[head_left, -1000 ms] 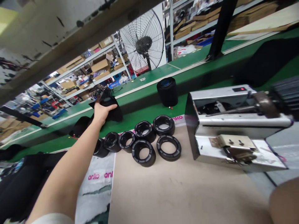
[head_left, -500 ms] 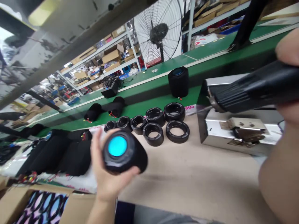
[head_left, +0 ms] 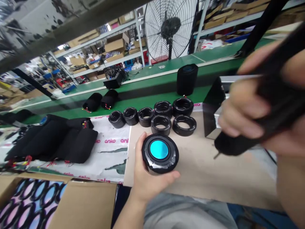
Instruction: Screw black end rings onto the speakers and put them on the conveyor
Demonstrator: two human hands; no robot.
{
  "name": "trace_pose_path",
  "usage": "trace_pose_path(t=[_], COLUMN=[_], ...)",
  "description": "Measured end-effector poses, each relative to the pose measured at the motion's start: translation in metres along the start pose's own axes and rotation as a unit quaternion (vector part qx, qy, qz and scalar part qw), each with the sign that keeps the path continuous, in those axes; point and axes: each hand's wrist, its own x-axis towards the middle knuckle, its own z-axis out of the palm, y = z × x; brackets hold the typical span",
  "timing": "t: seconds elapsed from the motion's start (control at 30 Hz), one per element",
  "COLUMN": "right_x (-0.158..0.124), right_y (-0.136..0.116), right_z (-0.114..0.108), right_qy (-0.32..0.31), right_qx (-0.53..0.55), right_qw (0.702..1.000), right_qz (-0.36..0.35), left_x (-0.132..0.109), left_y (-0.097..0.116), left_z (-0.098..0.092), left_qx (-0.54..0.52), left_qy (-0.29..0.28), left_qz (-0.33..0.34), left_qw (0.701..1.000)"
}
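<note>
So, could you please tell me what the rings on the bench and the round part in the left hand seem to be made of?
The rings look like moulded black plastic: semi-gloss, with soft highlights on the rims. The round part in the left hand has a similar black body, probably plastic; its smooth turquoise disc could be film or a coated face, I cannot tell which.

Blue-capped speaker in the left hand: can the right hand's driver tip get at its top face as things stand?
Probably yes. The left hand holds the speaker by its side, blue face up and uncovered. The right hand has its grip on the driver, tip hanging just right of it, nothing between.
</note>
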Motion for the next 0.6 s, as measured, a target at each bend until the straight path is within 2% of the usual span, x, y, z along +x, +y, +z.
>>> trace_pose_path(t=[0.03, 0.07, 0.1, 0.2, 0.27, 0.3, 0.33, 0.43, 0.47, 0.5, 0.6], right_x=[-0.008, -0.016, -0.024, -0.044, -0.055, -0.060, -0.064, -0.077, -0.083, -0.089, -0.108], right_y=[0.005, 0.012, 0.021, 0.051, 0.066, 0.072, 0.076, 0.085, 0.087, 0.090, 0.098], right_z=[0.010, 0.019, 0.027, 0.038, 0.042, 0.043, 0.045, 0.050, 0.052, 0.054, 0.059], right_qy=[-0.017, -0.060, -0.087, -0.155, -0.187, -0.195, -0.194, -0.158, -0.144, -0.135, -0.130], right_qx=[0.053, 0.086, 0.090, 0.096, 0.118, 0.130, 0.139, 0.151, 0.152, 0.153, 0.150], right_qw=[0.998, 0.991, 0.984, 0.960, 0.943, 0.936, 0.933, 0.935, 0.936, 0.936, 0.933], right_qz=[0.028, 0.084, 0.123, 0.214, 0.248, 0.262, 0.270, 0.279, 0.283, 0.288, 0.299], left_x=[0.001, 0.004, 0.008, 0.029, 0.039, 0.040, 0.037, 0.011, -0.001, -0.012, -0.029], left_y=[0.000, -0.001, -0.002, -0.006, -0.010, -0.011, -0.012, -0.008, -0.005, -0.001, 0.014], left_z=[-0.002, -0.004, -0.007, -0.019, -0.026, -0.028, -0.029, -0.030, -0.029, -0.029, -0.030], left_qx=[-0.011, -0.028, -0.053, -0.122, -0.126, -0.119, -0.111, -0.080, -0.059, -0.032, 0.033], left_qy=[-0.007, -0.021, -0.042, -0.156, -0.219, -0.213, -0.183, -0.039, -0.009, 0.002, -0.034], left_qz=[-0.001, 0.001, 0.006, 0.022, 0.019, 0.018, 0.017, 0.004, -0.009, -0.029, -0.078], left_qw=[1.000, 0.999, 0.998, 0.980, 0.967, 0.969, 0.977, 0.996, 0.998, 0.999, 0.996])
